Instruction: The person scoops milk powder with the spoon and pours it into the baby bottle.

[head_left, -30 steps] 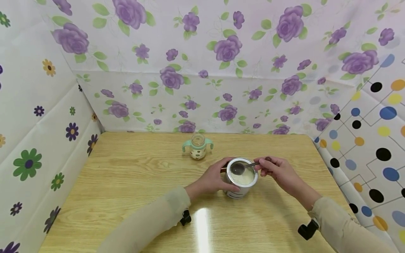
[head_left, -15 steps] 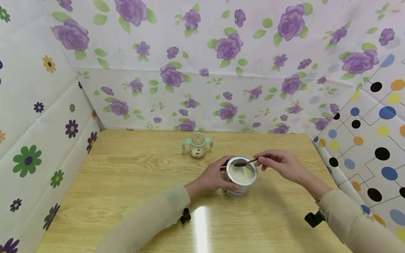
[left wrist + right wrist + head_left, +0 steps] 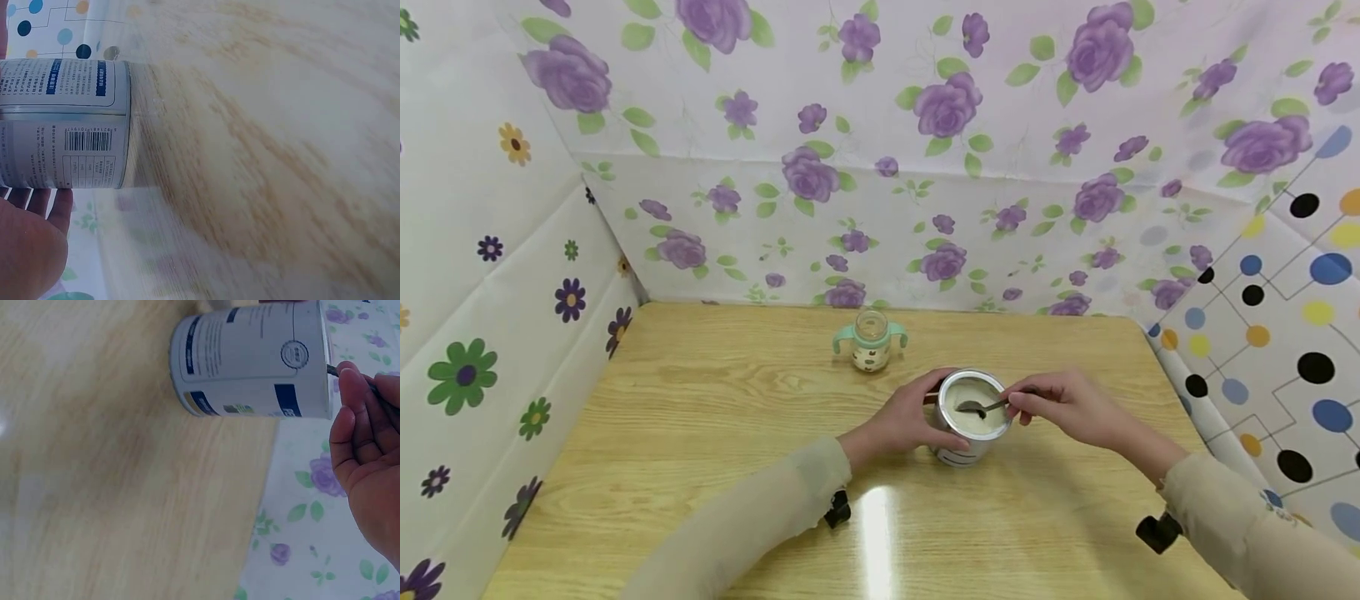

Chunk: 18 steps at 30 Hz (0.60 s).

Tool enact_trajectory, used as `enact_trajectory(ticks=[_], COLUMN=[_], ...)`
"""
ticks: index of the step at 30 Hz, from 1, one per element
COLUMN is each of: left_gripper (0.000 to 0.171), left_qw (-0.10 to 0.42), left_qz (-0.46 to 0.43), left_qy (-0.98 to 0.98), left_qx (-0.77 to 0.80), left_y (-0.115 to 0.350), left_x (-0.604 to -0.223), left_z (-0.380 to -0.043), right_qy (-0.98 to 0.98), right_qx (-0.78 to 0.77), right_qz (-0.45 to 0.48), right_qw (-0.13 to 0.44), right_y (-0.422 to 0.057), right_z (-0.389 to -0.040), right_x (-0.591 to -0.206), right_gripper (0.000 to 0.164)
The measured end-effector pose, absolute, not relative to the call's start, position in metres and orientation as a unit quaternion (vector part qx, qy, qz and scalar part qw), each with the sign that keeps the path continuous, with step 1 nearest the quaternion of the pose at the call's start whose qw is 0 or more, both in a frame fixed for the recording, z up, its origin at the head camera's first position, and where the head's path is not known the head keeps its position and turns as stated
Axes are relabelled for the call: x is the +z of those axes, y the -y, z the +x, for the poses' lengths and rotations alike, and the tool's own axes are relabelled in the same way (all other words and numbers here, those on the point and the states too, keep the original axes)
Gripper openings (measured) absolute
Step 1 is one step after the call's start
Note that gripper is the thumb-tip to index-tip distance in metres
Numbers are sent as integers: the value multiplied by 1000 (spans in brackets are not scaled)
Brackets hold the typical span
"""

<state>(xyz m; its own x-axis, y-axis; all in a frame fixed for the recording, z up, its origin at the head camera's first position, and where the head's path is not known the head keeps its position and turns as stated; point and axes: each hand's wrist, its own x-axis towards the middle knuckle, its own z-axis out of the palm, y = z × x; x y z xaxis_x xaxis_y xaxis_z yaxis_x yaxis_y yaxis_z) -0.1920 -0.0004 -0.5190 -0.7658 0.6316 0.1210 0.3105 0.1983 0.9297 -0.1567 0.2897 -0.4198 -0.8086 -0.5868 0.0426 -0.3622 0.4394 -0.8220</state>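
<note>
A white tin can point(image 3: 957, 455) stands upright on the table, its top uncovered, with pale cream powder point(image 3: 967, 393) inside. My left hand point(image 3: 904, 423) grips the can around its left side. The can's printed label and barcode point(image 3: 89, 140) show in the left wrist view. In my right hand point(image 3: 1071, 410) is a metal spoon point(image 3: 995, 406), pinched by its handle at the can's right rim. The spoon's bowl touches the powder. In the right wrist view, the curled fingers of my right hand point(image 3: 369, 434) hold the dark handle beside the can's open end.
A baby bottle point(image 3: 871, 342) with mint-green handles and no cap stands behind the can, to its left. The wooden table point(image 3: 737, 375) meets floral cloth point(image 3: 805, 233) at the back, with patterned cloth on both sides too.
My right hand first tips and lifts the spoon a little at the can's far rim, then lowers it into the powder. My left hand keeps its grip on the can.
</note>
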Motion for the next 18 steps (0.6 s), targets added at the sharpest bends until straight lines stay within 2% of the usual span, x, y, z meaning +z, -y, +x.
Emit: enact_trajectory(ticks=[5, 14, 18], left_gripper=[104, 103, 103], left_qw=[149, 147, 148], left_qz=[301, 307, 307], left_qy=[-764, -755, -755], left_qx=[550, 561, 560], left_y=[1, 1, 0], left_x=[-517, -516, -517], left_z=[-192, -190, -190], right_qy=[-808, -765, -703], right_qx=[-509, -594, -668], right_qz=[-242, -130, -84], right_qw=[172, 213, 228], right_y=[-290, -295, -298], right_z=[-150, -151, -152], right_x=[-428, -447, -458], right_gripper=[24, 41, 42])
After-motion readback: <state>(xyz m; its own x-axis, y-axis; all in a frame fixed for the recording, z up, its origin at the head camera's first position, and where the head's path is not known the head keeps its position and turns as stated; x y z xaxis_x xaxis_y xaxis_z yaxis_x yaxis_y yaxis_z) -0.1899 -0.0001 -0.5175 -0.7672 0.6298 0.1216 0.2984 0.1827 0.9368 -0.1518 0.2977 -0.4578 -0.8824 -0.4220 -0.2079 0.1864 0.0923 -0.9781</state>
